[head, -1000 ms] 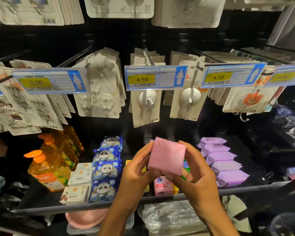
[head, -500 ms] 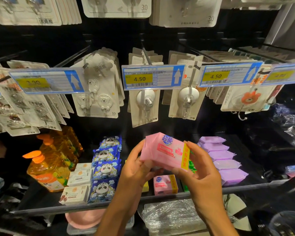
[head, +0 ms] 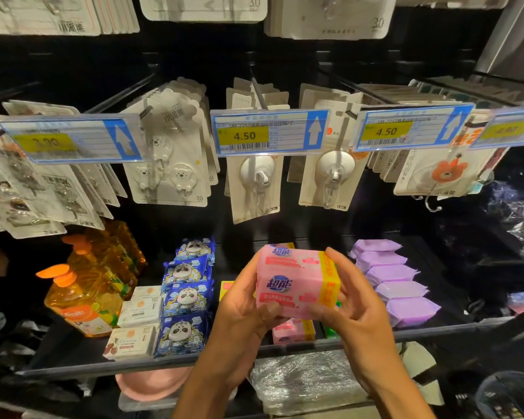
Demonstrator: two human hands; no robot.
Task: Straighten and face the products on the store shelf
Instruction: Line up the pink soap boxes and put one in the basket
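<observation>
Round it comes: the pink pack (head: 294, 285), which showed a plain pink side on the tilt a second ago, now sits level with its printed faces and blue logos towards the head camera. It's up in the air in front of the shelf (head: 103, 365), touching nothing on it, held at both ends. Left hand (head: 242, 316) grips the left end, thumb across the lower front edge, fingers curled behind. Right hand (head: 360, 313) wraps the right end at the yellow band, thumb along the bottom. Just below the held one, a second pack (head: 288, 331) lies at the shelf's front edge. Purple packs (head: 397, 285) run in a row front to back on the right; panda packs (head: 185, 297) do the same on the left, with white boxes (head: 139, 309) beside them and amber bottles (head: 82, 297) further left. Overhead, a price tag (head: 270, 133) reads 4.50, with hook cards (head: 256, 189) hanging behind it.
</observation>
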